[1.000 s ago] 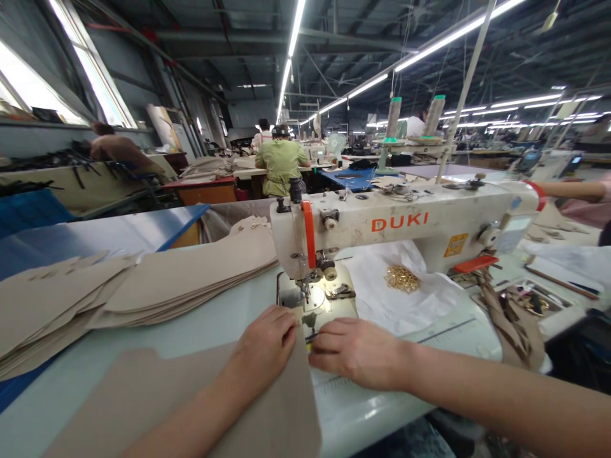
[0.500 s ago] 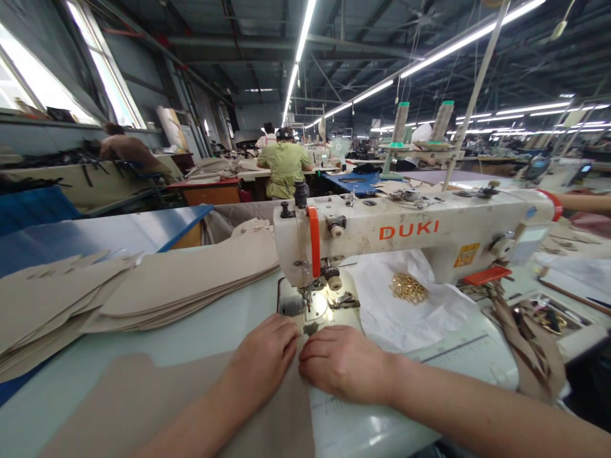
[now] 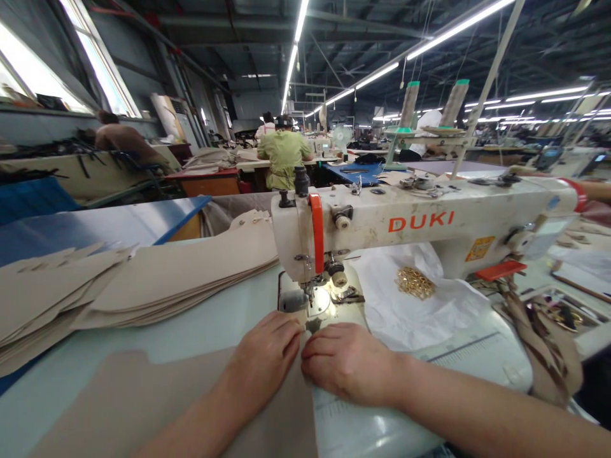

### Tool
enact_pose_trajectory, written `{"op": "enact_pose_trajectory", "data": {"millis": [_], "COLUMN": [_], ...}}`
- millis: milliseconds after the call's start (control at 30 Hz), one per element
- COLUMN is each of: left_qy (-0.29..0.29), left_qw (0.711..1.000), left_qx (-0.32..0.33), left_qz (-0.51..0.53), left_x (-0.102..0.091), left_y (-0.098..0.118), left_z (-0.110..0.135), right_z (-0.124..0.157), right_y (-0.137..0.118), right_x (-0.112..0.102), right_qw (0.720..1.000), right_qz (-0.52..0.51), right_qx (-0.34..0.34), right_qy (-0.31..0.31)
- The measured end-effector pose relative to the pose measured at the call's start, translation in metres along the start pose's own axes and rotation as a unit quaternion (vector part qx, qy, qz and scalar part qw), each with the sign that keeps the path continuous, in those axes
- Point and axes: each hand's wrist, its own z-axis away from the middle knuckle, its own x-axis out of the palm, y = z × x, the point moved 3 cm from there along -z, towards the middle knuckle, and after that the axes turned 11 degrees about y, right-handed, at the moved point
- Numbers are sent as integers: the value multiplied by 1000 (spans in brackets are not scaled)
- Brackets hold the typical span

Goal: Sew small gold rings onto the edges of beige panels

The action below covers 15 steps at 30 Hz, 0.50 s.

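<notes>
The left hand (image 3: pixel 267 364) and right hand (image 3: pixel 349 364) sit side by side just in front of the needle. The left grip is flat and loosely curved, pressing down on a tan panel (image 3: pixel 143 410) with no pinch. The right grip is also flat and not closed, with its fingertips (image 3: pixel 310 348) at the panel's right edge. The panel lies on the pale surface (image 3: pixel 200 324), its far corner reaching the presser foot (image 3: pixel 312 324) of a white DUKI sewing machine (image 3: pixel 420 222), under the lit needle.

To the left, a stack of matching tan pieces (image 3: pixel 162 280) fans across the surface, its ends pointing away from the machine. To the right, behind the right hand, a white plastic bag (image 3: pixel 420 315) holds a small heap of gold rings (image 3: pixel 414 283). Beyond it, a patterned brown strip (image 3: pixel 541 343) hangs by the machine's far end, beside a tray of small parts (image 3: pixel 561 316).

Farther off, a person in a green top (image 3: pixel 284 156) sits with their back turned at another bench, and a second person (image 3: pixel 121 137) works by the windows. Two thread cones (image 3: pixel 432 105) stand on a stand behind the machine.
</notes>
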Motion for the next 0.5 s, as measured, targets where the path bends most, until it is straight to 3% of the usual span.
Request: {"op": "enact_pose_trajectory", "data": {"millis": [233, 500], "left_qy": [-7, -19], "left_qw": [1000, 999], "left_qx": [-8, -27], "left_qz": [-3, 7], "left_x": [0, -1], "left_y": [2, 3], "left_z": [1, 4], "right_z": [-2, -4], "right_y": [-3, -4], "right_x": [-4, 0], "right_qw": [1000, 995], "right_qz": [11, 70], "right_qx": [-2, 62], "right_qy": [-16, -21]}}
